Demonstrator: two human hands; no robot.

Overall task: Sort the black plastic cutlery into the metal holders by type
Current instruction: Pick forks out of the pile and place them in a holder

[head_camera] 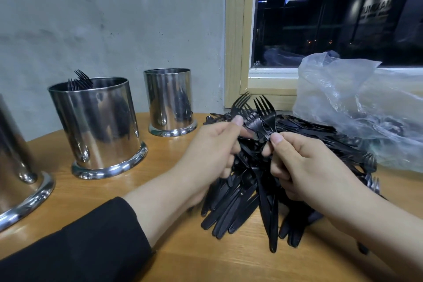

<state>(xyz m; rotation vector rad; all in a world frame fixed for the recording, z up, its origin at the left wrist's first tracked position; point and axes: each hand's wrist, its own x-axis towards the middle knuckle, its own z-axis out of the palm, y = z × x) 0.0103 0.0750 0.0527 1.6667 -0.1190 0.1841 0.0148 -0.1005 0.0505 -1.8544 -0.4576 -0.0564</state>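
My left hand [212, 151] grips a bunch of black plastic forks [240, 104], tines up, handles fanning down to the table. Close beside it, my right hand [304, 167] pinches another black fork [265, 107] by the neck. Both hands are above a heap of black cutlery [320, 135] on the wooden table [160, 160]. Three metal holders stand to the left: the middle holder [96, 126] has fork tines showing above its rim, the far holder [170, 101] shows nothing above its rim, and the near-left holder [16, 167] is cut off by the frame.
A crumpled clear plastic bag [357, 107] lies at the right behind the heap, with more cutlery under it. A concrete wall and a window frame [235, 52] close the back. The table's round edge runs behind the holders.
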